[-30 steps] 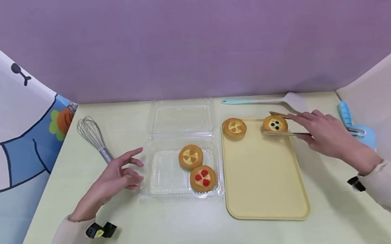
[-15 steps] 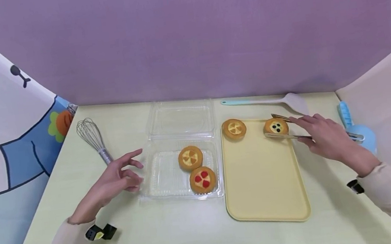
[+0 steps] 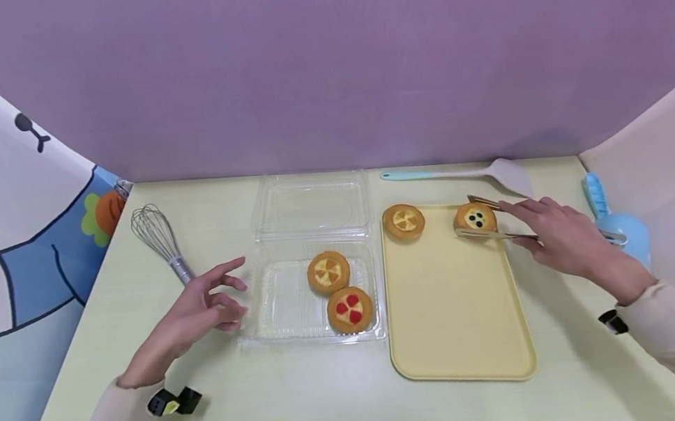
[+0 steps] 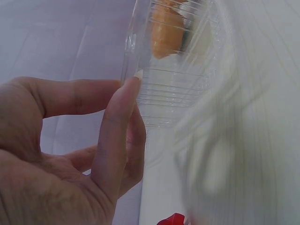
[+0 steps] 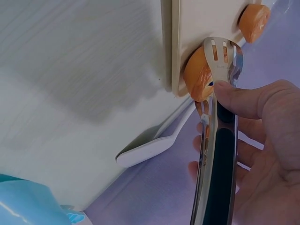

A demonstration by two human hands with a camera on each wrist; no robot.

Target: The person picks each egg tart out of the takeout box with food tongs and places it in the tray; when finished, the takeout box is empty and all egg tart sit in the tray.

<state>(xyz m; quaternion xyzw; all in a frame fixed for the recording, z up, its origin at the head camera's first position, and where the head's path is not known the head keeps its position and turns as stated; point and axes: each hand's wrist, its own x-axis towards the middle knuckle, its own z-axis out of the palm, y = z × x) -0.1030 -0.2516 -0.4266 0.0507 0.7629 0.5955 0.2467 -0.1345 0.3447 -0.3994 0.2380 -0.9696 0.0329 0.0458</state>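
My right hand [image 3: 568,235] holds metal serving tongs [image 5: 220,136], thumb on the dark handle strip. The tong ends lie on either side of a blueberry-topped tart [image 3: 475,219] at the far right corner of the yellow tray [image 3: 454,315]. Another tart [image 3: 404,222] sits at the tray's far left corner. My left hand [image 3: 200,304] is at the left edge of an open clear plastic box [image 3: 285,301], with thumb and fingers spread apart; whether they touch the rim is hard to tell. In the box's right half lie an orange-topped tart [image 3: 329,272] and a red-topped tart [image 3: 350,310].
A whisk [image 3: 162,242] lies beyond my left hand. Behind the tray is a spatula [image 3: 459,174] with a pale blade. A blue tool [image 3: 624,231] with a ridged handle lies right of the tray, partly behind my right hand. A purple backdrop [image 3: 320,65] rises behind the table.
The tongs' ends stay beside the blueberry-topped tart, with only a tiny shift of the right hand. My left hand has hardly moved; the boxed tarts are in the same places.
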